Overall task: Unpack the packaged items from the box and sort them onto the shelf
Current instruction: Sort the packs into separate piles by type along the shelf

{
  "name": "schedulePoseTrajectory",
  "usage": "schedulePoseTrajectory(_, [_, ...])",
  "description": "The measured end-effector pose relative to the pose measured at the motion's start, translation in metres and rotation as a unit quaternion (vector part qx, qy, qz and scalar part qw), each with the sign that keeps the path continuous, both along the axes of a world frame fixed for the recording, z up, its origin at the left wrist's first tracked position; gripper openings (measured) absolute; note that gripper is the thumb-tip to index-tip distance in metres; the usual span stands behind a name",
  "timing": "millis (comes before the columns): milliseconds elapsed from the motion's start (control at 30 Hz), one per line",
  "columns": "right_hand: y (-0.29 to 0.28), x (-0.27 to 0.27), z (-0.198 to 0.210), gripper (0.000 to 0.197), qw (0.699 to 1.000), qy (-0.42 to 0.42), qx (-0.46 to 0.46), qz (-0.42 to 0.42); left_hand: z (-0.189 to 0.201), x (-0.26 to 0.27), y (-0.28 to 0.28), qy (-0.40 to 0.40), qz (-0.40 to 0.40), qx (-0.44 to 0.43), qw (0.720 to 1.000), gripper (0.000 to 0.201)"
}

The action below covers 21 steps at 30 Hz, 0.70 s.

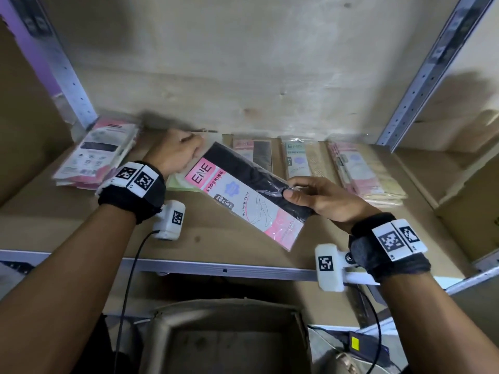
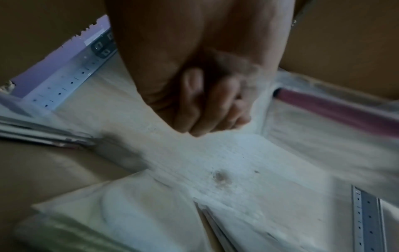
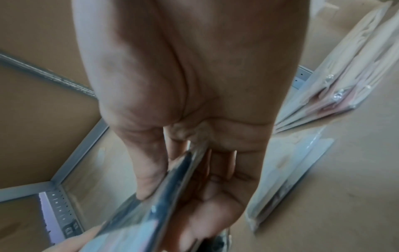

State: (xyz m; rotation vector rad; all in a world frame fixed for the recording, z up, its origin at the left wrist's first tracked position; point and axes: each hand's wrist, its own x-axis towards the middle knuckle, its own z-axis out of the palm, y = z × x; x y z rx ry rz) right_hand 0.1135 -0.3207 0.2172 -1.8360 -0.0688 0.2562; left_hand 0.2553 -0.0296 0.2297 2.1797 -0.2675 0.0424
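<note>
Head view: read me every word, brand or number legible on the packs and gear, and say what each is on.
"ENE": pink label of the black stocking pack in the right hand.
"STOCKING": same label, below the brand.
"Variety Color": white card of that pack.
"ENE": pack at the shelf back and teal-labelled pack, faint.
Other pack print: too small or blurred.
Wristbands: square code markers only, no words.

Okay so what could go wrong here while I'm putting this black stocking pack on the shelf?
The right hand pinches only one edge of the glossy black stocking pack, so it could slip. The left hand is blurred close beside the leftmost stack, which might get knocked askew. The pack also hangs tilted above a green packet, so sorts could get mixed.
</note>
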Motion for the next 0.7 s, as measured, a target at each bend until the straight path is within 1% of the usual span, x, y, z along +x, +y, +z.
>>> schedulePoseTrajectory(33, [-0.001, 0.0, 0.0, 0.009, 1.0, -0.002, 0.004, -0.001, 0.0, -0.003, 0.001, -0.012, -0.001, 0.01, 1.0, 0.047])
schedulePoseTrajectory(67, [-0.001, 0.0, 0.0, 0.011, 1.0, -0.003, 0.008, 0.0, 0.0, -0.006, 0.001, -0.011, -0.002, -0.004, 1.0, 0.052])
schedulePoseTrajectory(100, [-0.001, 0.0, 0.0, 0.014, 1.0, -0.002, 0.011, 0.001, 0.0, -0.008, 0.001, 0.003, -0.005, -0.043, 0.999, 0.054])
schedulePoseTrajectory(133, [0.0, 0.001, -0.001, 0.018, 1.0, 0.0, 0.015, 0.003, -0.001, -0.009, 0.001, 0.035, -0.01, -0.108, 0.994, 0.053])
schedulePoseTrajectory(167, [0.001, 0.001, -0.001, 0.022, 1.0, 0.004, 0.021, 0.003, -0.001, -0.01, 0.0, 0.087, -0.02, -0.189, 0.978, 0.05])
schedulePoseTrajectory(200, [0.003, 0.001, -0.001, 0.024, 1.0, 0.007, 0.029, 0.003, 0.0, -0.011, 0.0, 0.149, -0.037, -0.268, 0.951, 0.043])
schedulePoseTrajectory(233, [0.005, 0.002, -0.002, 0.027, 0.999, 0.01, 0.038, 0.0, 0.002, -0.012, 0.001, 0.203, -0.055, -0.329, 0.921, 0.035])
schedulePoseTrajectory(267, [0.008, 0.002, -0.003, 0.029, 0.999, 0.013, 0.045, -0.001, 0.002, -0.011, 0.002, 0.233, -0.077, -0.361, 0.9, 0.031])
schedulePoseTrajectory(300, [0.01, 0.003, -0.003, 0.031, 0.999, 0.016, 0.051, -0.002, 0.002, -0.011, 0.004, 0.235, -0.098, -0.367, 0.895, 0.032])
schedulePoseTrajectory(367, [0.015, 0.006, -0.004, 0.033, 0.998, 0.023, 0.055, -0.003, 0.002, -0.011, 0.007, 0.206, -0.127, -0.34, 0.909, 0.035])
schedulePoseTrajectory(433, [0.019, 0.006, -0.004, 0.029, 0.998, 0.027, 0.055, 0.001, 0.001, -0.013, 0.008, 0.209, -0.132, -0.333, 0.91, 0.036])
schedulePoseTrajectory(500, [0.02, 0.006, -0.005, 0.028, 0.998, 0.028, 0.055, 0.005, 0.002, -0.014, 0.008, 0.235, -0.119, -0.359, 0.895, 0.037])
schedulePoseTrajectory(533, [0.019, 0.006, -0.005, 0.027, 0.998, 0.028, 0.053, 0.007, 0.003, -0.014, 0.009, 0.235, -0.094, -0.358, 0.899, 0.039])
schedulePoseTrajectory(567, [0.018, 0.006, -0.005, 0.028, 0.998, 0.026, 0.048, 0.007, 0.004, -0.013, 0.012, 0.209, -0.06, -0.332, 0.918, 0.043])
schedulePoseTrajectory(633, [0.015, 0.006, -0.006, 0.031, 0.999, 0.021, 0.032, 0.006, 0.007, -0.013, 0.019, 0.134, -0.004, -0.24, 0.962, 0.054])
schedulePoseTrajectory(700, [0.013, 0.005, -0.008, 0.035, 1.0, 0.017, 0.022, 0.014, 0.011, -0.015, 0.028, 0.074, 0.032, -0.142, 0.987, 0.064])
